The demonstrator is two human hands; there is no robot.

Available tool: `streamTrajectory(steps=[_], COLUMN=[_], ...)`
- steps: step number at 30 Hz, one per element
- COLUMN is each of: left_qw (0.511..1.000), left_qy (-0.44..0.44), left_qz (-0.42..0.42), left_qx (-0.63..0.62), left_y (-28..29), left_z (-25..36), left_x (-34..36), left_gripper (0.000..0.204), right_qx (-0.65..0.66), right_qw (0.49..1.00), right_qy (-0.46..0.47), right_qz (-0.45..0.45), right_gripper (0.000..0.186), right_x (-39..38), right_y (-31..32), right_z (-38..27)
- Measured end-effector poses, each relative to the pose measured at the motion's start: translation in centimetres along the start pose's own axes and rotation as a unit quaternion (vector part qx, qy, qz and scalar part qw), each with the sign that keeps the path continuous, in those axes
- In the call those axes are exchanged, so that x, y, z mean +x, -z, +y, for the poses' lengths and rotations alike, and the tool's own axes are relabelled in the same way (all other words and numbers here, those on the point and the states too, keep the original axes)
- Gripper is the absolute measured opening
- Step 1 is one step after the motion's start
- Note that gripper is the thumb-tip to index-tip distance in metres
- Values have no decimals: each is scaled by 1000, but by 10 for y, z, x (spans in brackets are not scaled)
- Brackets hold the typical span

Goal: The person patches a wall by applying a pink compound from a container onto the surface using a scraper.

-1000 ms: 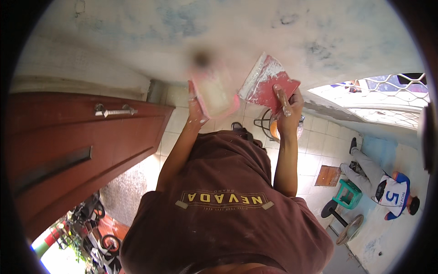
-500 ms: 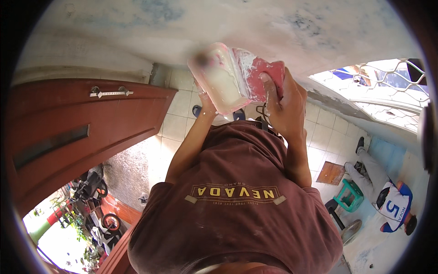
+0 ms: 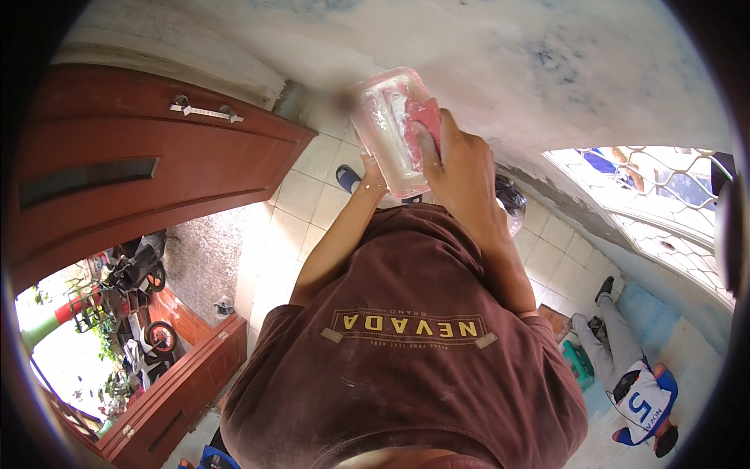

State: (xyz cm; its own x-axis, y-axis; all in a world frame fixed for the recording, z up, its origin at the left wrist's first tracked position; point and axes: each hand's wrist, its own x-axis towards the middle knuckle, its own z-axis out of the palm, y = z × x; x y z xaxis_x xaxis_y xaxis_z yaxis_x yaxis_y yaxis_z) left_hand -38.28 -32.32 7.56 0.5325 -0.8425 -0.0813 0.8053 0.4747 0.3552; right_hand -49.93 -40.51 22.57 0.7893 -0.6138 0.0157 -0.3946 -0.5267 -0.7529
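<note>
Since the earlier frames the two hands have come together: the red-bladed scraper (image 3: 424,125), which was held apart to the right of the tray, now lies down inside the clear plastic tray (image 3: 388,129) at about twelve o'clock in the view. The right hand (image 3: 462,168) is closed around the scraper's handle, its fingers wrapped over the tray's right rim. The left hand (image 3: 373,173) is under the tray and almost wholly hidden by it, so its grip cannot be told; only the wrist shows at the tray's lower edge. Whitish paste coats the tray's inside. Behind the tray stands a pale, patchy wall (image 3: 547,70). At nine o'clock hangs a brown wooden door (image 3: 141,180); at four o'clock a person in a blue and white shirt (image 3: 644,402) sits on the tiled floor (image 3: 289,227).
</note>
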Motion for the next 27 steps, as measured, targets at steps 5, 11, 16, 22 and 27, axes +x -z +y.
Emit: streamTrajectory(steps=[5,11,16,22,27], left_qw=[998,998,996,997,997], left_qy=[-7,7,19,28,28], left_qz=[13,26,44,39,49], left_qx=[62,48,77,58,52], left_y=[-5,-3,-2,-7,2], left_z=[-13,-8,-14,-10,-11], left_x=[0,-3,-6,-6,-7], left_gripper=[75,83,85,85,84], right_qx=[-59,-12,-92,-62,-138], right_qw=[996,997,994,997,990], right_qy=[53,6,28,-16,-2], right_qz=[49,72,45,34,4], right_gripper=[31,34,32,30,28], right_x=[1,1,2,10,13], right_y=[-30,1,-21,-5,-22], right_z=[29,16,38,24,37])
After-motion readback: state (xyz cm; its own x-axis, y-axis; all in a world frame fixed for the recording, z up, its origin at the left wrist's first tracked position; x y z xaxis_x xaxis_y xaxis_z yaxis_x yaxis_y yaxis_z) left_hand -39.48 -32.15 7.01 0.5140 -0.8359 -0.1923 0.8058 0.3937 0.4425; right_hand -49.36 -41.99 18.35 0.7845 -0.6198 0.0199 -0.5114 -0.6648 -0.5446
